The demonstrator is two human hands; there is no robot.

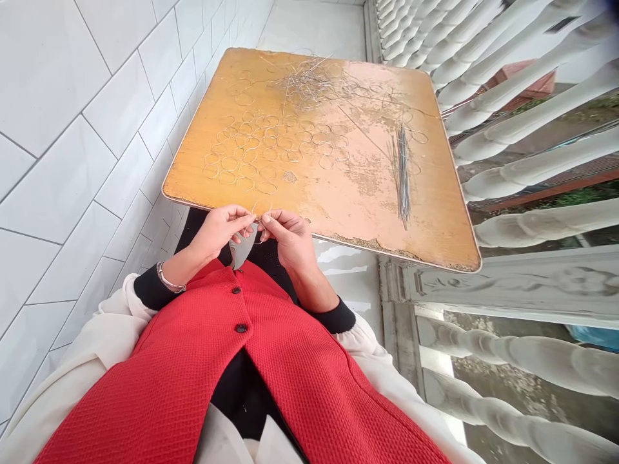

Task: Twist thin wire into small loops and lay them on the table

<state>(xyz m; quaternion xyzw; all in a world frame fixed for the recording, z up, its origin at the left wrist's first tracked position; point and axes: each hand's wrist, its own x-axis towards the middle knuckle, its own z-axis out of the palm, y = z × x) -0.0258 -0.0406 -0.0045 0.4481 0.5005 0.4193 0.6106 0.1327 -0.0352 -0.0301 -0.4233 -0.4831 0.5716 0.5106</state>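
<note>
My left hand (223, 231) and my right hand (290, 240) meet just off the near edge of the table. Between their pinched fingertips is a thin wire ring (262, 205), gripped from both sides; whether its ends are joined I cannot make out. Beyond my hands, many loose wire rings (247, 171) lie spread over the left and middle of the tabletop. A bundle of straight wires (403, 180) rests on the right side. Toward the far edge sits a tangled heap of wires (309, 80).
The worn wooden table (358, 212) has peeling patches and a chipped near edge. A white tiled wall (120, 116) runs along the left. White balusters (527, 180) line the right side, with ground and greenery visible between them.
</note>
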